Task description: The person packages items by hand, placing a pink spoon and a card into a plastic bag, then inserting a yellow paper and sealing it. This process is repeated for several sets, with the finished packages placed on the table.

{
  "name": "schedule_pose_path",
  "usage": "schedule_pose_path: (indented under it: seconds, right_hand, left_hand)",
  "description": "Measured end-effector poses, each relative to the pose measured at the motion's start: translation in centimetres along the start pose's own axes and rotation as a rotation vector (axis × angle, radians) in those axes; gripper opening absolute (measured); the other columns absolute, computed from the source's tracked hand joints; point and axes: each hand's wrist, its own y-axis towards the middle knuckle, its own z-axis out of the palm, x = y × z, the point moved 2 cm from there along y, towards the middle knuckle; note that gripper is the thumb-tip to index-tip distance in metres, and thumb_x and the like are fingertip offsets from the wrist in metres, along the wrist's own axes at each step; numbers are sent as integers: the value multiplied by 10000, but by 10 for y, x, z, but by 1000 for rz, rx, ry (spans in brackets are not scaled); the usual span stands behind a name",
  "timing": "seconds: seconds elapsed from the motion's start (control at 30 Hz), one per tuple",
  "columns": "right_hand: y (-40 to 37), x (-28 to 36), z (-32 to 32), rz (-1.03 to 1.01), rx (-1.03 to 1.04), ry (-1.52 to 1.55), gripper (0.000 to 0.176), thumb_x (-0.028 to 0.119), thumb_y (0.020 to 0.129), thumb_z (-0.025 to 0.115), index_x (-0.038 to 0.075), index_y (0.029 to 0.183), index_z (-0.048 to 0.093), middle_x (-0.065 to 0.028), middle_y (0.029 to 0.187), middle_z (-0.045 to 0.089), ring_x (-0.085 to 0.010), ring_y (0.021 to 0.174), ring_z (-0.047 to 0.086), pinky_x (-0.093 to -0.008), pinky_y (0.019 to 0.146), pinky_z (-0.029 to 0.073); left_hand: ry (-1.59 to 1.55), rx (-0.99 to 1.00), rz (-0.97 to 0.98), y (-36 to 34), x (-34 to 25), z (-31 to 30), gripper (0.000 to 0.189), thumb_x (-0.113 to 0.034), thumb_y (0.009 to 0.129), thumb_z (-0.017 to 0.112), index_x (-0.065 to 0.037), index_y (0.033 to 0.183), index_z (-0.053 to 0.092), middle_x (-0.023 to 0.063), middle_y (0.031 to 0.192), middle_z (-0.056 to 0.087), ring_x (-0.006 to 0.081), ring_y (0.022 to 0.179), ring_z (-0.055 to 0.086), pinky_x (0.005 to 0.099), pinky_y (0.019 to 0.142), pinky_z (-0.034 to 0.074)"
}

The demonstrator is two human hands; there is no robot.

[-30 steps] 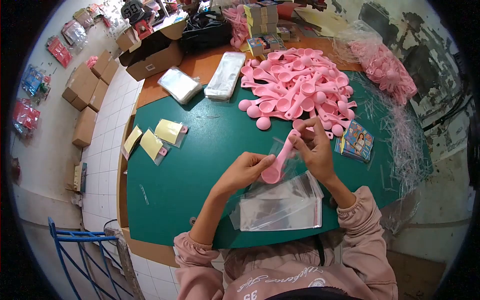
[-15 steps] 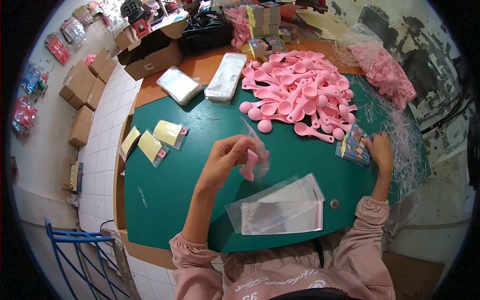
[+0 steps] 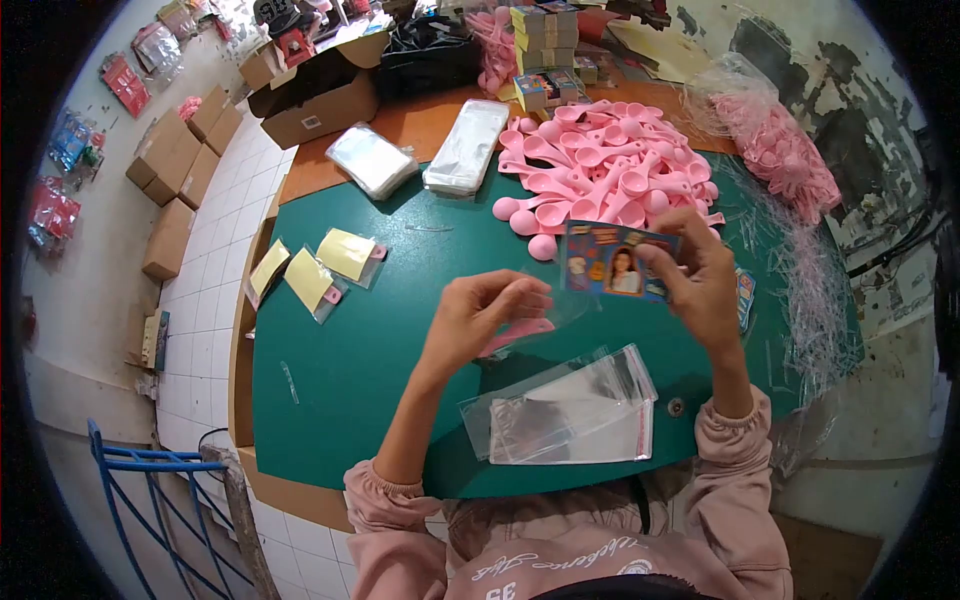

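Observation:
My left hand (image 3: 490,315) is closed on a clear plastic bag (image 3: 565,308) with a pink spoon (image 3: 518,334) inside it. Facing it from the right, my right hand (image 3: 695,275) pinches a printed card (image 3: 610,262), blue with a portrait on it. The card's left edge overlaps the mouth of the bag in this view. Behind my right wrist, part of a pile of similar cards (image 3: 744,298) shows. Below both hands lie flat clear bags (image 3: 570,415) in a loose stack. A large heap of pink spoons (image 3: 610,165) covers the table beyond the card.
Packed bags with yellow cards (image 3: 348,254) lie at the left. Two stacks of clear bags (image 3: 468,145) sit farther back, near an open cardboard box (image 3: 320,105) and banded card stacks (image 3: 545,45). Plastic scraps (image 3: 815,300) line the right edge. A small metal disc (image 3: 675,407) lies near the front.
My right hand has come away from the card pile with a card and moved left to the bag. My left hand has shifted slightly, still holding the bag with the spoon.

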Motion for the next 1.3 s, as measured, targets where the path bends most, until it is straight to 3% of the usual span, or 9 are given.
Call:
schedule_pose_path:
  seconds: [0.13, 0.43, 0.6, 0.67, 0.83, 1.07, 1.17, 1.23, 1.3]
  right_hand:
    - [7, -2, 16, -287, 214, -60, 125, 42, 789, 600, 22, 899, 543, -83, 713, 595, -138, 616, 558, -283, 575, 444]
    - [-3, -17, 41, -260, 511, -26, 160, 70, 746, 626, 9, 858, 530, -126, 715, 539, -211, 627, 539, -307, 608, 441]
    - [-6, -39, 54, -290, 419, 25, 202, 83, 704, 663, -7, 825, 528, -79, 674, 537, -170, 614, 532, -285, 598, 437]
    - [-7, -59, 56, 97, 652, 258, 196, 78, 689, 692, -1, 779, 537, -34, 632, 551, -100, 577, 502, -262, 572, 429]
    - [0, -66, 42, 163, 525, 168, 227, 157, 727, 706, 56, 687, 507, 23, 689, 534, -44, 637, 478, -202, 553, 379]
    - [1, -62, 34, 376, 614, 427, 226, 189, 747, 693, -3, 833, 610, 3, 711, 563, -60, 654, 501, -200, 573, 401]
    - [1, -76, 41, 186, 578, 337, 200, 132, 734, 684, -15, 842, 602, -16, 703, 569, -71, 670, 518, -212, 592, 428]
    - [4, -71, 42, -11, 330, 193, 188, 85, 717, 675, -14, 856, 599, -44, 711, 571, -77, 672, 528, -220, 618, 441]
    - [2, -57, 49, -39, 263, 176, 218, 72, 718, 666, -3, 908, 591, -85, 768, 590, -126, 680, 563, -245, 647, 458]
  left_hand:
    - [117, -62, -11, 1, 0, 0, 254, -177, 903, 500, 46, 925, 621, 81, 784, 655, 116, 743, 628, 247, 694, 506]
    - [401, 86, 104, 3, 3, 15, 233, -209, 869, 548, -2, 932, 634, 141, 732, 645, 148, 662, 635, 269, 608, 473]
    - [598, 69, -22, 0, 7, 21, 376, -192, 860, 566, -16, 1173, 453, 109, 757, 649, 106, 692, 597, 274, 669, 479]
    - [618, 148, -133, 1, -1, 16, 396, -187, 857, 572, -22, 1186, 427, 113, 790, 647, 116, 727, 602, 278, 678, 482]
    - [280, 462, -90, -6, 22, -31, 393, -162, 844, 594, -24, 1173, 431, 125, 922, 625, 142, 815, 597, 283, 700, 501]
    - [42, 317, -293, -2, 30, -44, 441, -127, 824, 615, -43, 1213, 424, 102, 955, 608, 134, 838, 585, 263, 693, 521]
    - [53, 361, -254, -5, 30, -35, 485, -130, 826, 614, -60, 1250, 389, 114, 981, 603, 144, 848, 590, 263, 707, 514]
    - [312, -15, -104, -9, 29, -28, 509, -153, 861, 569, -78, 1293, 311, 151, 1057, 573, 173, 904, 588, 267, 749, 502]
    - [179, -87, -128, -20, 34, -13, 502, -172, 885, 527, -85, 1308, 271, 167, 1094, 551, 197, 940, 581, 277, 770, 497]
